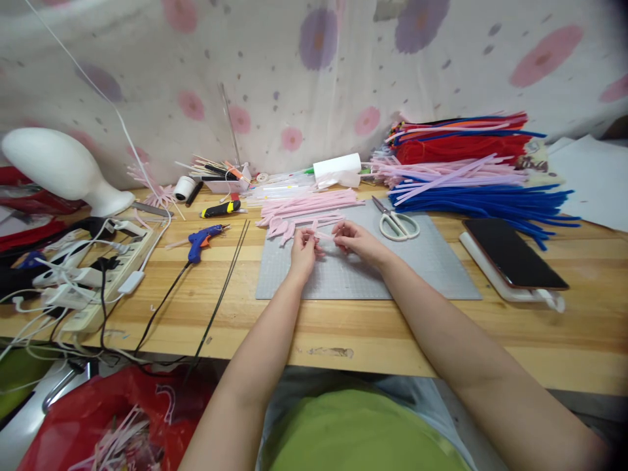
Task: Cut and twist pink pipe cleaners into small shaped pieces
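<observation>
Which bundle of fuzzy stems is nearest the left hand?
The pink bundle just beyond the left hand; the lilac bundle, red bundle and blue bundle lie farther right.

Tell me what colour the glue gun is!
The glue gun is blue with orange, in head view.

Mat (432, 258) passable rightward, scissors (400, 226) beyond; phone (515, 252) beside

From seven o'clock my left hand (303, 250) reaches in, from four my right hand (357, 239); both pinch, close together.
</observation>
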`<state>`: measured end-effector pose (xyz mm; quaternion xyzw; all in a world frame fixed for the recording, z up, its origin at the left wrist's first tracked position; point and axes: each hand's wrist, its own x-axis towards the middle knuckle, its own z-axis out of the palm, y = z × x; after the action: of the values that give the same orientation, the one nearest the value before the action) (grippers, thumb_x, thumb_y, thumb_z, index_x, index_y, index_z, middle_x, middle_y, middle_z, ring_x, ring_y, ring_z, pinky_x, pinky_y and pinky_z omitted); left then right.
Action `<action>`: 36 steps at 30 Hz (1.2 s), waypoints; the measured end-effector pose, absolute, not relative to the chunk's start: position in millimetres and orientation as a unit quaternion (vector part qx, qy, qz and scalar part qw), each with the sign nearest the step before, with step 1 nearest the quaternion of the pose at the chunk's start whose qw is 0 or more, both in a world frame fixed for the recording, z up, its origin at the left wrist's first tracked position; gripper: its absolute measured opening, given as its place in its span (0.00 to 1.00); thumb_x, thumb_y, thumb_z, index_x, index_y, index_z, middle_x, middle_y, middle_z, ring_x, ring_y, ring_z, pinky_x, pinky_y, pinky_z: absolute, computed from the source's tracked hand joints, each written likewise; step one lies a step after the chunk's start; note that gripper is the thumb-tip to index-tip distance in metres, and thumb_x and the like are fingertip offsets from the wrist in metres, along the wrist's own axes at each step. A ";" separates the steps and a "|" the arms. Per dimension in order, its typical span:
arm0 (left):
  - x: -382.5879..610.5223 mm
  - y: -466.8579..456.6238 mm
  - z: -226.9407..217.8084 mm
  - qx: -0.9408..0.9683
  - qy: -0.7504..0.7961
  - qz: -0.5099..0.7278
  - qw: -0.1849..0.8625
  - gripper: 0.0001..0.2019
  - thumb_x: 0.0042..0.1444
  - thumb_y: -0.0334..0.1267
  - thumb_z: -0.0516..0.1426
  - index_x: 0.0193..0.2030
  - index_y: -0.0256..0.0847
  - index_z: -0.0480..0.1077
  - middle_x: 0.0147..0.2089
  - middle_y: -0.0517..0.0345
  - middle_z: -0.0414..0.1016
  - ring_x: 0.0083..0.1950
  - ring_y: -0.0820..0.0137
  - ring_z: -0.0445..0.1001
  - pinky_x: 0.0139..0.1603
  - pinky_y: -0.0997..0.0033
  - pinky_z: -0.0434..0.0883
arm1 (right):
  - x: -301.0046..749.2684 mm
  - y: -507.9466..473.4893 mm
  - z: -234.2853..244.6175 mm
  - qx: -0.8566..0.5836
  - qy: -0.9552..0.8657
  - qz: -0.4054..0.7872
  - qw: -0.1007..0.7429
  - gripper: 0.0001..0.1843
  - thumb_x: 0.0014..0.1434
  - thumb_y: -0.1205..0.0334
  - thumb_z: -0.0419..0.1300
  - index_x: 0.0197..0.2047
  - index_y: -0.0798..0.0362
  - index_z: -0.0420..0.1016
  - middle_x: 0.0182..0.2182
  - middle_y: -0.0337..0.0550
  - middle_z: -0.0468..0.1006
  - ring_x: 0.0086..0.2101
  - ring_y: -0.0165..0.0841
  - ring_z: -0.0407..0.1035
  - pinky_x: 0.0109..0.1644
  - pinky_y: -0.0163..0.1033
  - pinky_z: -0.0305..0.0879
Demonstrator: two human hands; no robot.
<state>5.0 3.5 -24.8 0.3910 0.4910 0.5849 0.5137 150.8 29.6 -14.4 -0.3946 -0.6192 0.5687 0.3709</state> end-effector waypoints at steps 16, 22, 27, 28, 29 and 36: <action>3.3 4.8 -31.7 0.415 0.489 0.583 0.499 0.15 0.42 0.42 0.61 0.33 0.38 0.62 0.29 0.60 0.71 0.27 0.74 0.74 0.26 0.76 0.68 | 139.4 27.0 -7.4 -0.381 -0.480 0.620 0.490 0.16 0.41 0.52 0.62 0.31 0.53 0.69 0.28 0.38 0.70 0.30 0.27 0.65 0.30 0.32 0.63; 6.3 2.5 -35.0 0.463 0.484 0.540 0.511 0.12 0.44 0.42 0.60 0.32 0.39 0.63 0.30 0.58 0.73 0.27 0.73 0.74 0.26 0.76 0.67 | 133.3 31.2 -13.9 -0.423 -0.557 0.542 0.466 0.16 0.44 0.49 0.59 0.27 0.52 0.62 0.20 0.33 0.63 0.21 0.24 0.58 0.25 0.32 0.56; 6.5 1.6 -34.0 0.491 0.476 0.516 0.516 0.11 0.44 0.41 0.60 0.30 0.39 0.63 0.28 0.59 0.73 0.26 0.74 0.73 0.28 0.74 0.68 | 131.4 29.3 -13.9 -0.425 -0.621 0.490 0.440 0.14 0.45 0.51 0.58 0.25 0.53 0.63 0.18 0.33 0.63 0.21 0.24 0.56 0.25 0.32 0.53; 6.3 1.3 -32.2 0.483 0.473 0.515 0.527 0.11 0.44 0.41 0.60 0.30 0.39 0.63 0.28 0.59 0.73 0.25 0.74 0.73 0.28 0.74 0.68 | 131.8 28.5 -12.7 -0.421 -0.626 0.493 0.433 0.14 0.45 0.51 0.58 0.24 0.53 0.63 0.18 0.33 0.63 0.21 0.24 0.56 0.25 0.32 0.52; 6.2 0.9 -30.1 0.473 0.470 0.513 0.540 0.11 0.44 0.41 0.60 0.29 0.39 0.62 0.29 0.59 0.73 0.25 0.75 0.72 0.27 0.74 0.68 | 132.2 27.8 -11.4 -0.415 -0.630 0.499 0.426 0.14 0.45 0.52 0.58 0.24 0.54 0.64 0.18 0.33 0.63 0.21 0.24 0.56 0.26 0.32 0.52; 6.8 -2.4 -18.0 0.444 0.461 0.490 0.591 0.14 0.45 0.45 0.59 0.29 0.39 0.59 0.29 0.59 0.72 0.24 0.75 0.71 0.24 0.74 0.69 | 134.3 25.9 -9.3 -0.425 -0.589 0.538 0.428 0.17 0.43 0.49 0.61 0.23 0.54 0.63 0.16 0.31 0.61 0.19 0.22 0.52 0.23 0.32 0.48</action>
<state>6.8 -2.4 -18.0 0.4444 0.4606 0.4904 0.5915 134.3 25.9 -9.3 -0.4246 -0.5886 0.5383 0.4283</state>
